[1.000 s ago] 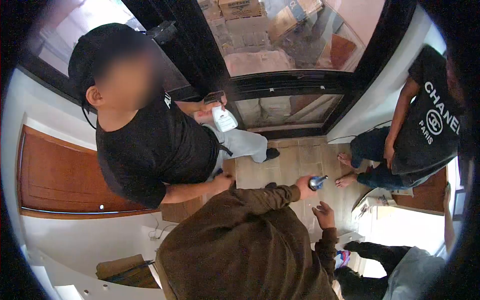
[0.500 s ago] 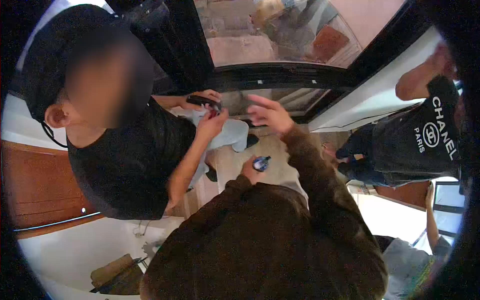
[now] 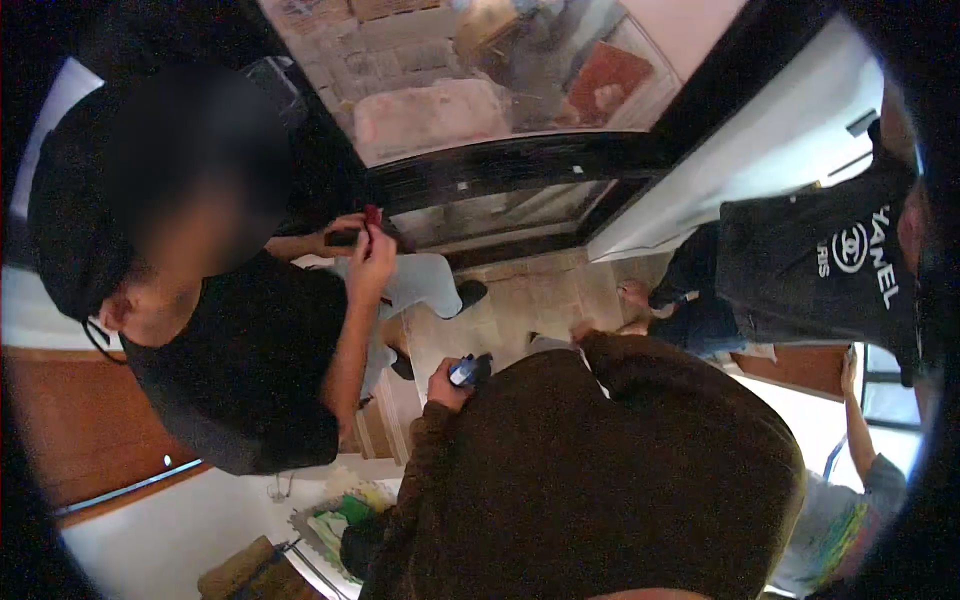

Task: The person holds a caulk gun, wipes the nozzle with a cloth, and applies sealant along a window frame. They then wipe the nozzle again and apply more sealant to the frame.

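Observation:
My left hand [image 3: 446,388] is closed around a small blue-and-black object with a whitish patch [image 3: 464,371]; its exact kind I cannot make out. My right hand [image 3: 582,332] is down close to my body, at the end of the brown sleeve. Its fingers are mostly hidden and blurred, so whether it holds anything does not show. To the left, a person in a black cap and black shirt [image 3: 240,370] has both hands up around a small red thing [image 3: 373,216] and a dark object [image 3: 345,238].
A black-framed glass door [image 3: 520,160] stands ahead, with stacked things behind it. On the right is a person in a black printed shirt [image 3: 790,260]. Another person in grey [image 3: 830,520] is at lower right. Wooden flooring [image 3: 510,305] lies below; a brown panel [image 3: 90,430] is at left.
My right hand has dropped from in front of the door to near my body. My left hand, with the blue-and-black object, sits farther left in view. The other person's red thing is raised.

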`<state>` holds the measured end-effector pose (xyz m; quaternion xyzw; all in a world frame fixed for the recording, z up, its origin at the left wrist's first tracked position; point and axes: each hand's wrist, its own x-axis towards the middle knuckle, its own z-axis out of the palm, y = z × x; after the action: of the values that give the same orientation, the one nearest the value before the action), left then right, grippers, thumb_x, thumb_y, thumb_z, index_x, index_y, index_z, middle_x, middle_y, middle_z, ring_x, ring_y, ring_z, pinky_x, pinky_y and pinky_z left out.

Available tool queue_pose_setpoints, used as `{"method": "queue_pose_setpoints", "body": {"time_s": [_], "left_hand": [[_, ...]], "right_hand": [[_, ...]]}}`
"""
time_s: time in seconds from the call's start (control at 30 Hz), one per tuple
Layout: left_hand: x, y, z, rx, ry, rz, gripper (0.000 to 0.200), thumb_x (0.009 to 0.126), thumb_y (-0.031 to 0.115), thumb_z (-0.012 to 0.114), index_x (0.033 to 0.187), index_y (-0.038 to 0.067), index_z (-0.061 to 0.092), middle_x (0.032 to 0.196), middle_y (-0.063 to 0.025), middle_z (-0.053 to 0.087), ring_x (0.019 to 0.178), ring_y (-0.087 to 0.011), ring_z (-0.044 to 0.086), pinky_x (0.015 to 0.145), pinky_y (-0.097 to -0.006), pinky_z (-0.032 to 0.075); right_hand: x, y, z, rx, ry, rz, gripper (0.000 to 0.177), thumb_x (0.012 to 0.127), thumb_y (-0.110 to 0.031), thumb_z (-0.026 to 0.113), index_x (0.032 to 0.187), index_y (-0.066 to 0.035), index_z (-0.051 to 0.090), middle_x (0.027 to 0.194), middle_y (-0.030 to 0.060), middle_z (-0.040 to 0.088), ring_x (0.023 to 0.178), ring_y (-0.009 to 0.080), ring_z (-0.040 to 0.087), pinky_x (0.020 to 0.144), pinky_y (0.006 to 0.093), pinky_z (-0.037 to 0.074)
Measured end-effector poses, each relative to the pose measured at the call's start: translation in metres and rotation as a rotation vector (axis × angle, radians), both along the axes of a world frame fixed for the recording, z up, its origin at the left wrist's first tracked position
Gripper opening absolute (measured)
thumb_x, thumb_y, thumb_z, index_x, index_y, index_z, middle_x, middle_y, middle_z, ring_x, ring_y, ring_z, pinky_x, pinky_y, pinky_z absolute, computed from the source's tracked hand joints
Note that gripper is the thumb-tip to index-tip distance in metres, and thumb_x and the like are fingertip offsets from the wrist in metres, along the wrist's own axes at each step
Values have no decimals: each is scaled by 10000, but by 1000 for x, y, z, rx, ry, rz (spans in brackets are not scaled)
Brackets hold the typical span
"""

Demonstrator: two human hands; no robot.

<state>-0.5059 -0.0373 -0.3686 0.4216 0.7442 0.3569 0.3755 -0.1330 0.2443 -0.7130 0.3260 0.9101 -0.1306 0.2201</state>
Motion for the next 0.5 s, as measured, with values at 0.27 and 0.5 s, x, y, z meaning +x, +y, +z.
{"method": "queue_pose_setpoints", "body": {"time_s": [0.27,0.5], "left_hand": [[11,23,-29,-34,-82,-298,442,696,166,777,1085,70,591,1005,-167,675,975,-365,650,842,-417,510],[19,32,-40,28,-90,-295,463,713,223,803,1104,72,606,1023,-137,690,977,-293,666,851,-401,511]], "right_hand": [[-97,-22,216,-646,1038,-1128,262,926,-256,578,1127,-112,668,701,-4,619,557,160,561,518,356,460],[-298,8,449,-1428,1319,-960,309,955,-219,603,1224,-68,611,676,-32,485,584,93,475,584,279,453]]}}
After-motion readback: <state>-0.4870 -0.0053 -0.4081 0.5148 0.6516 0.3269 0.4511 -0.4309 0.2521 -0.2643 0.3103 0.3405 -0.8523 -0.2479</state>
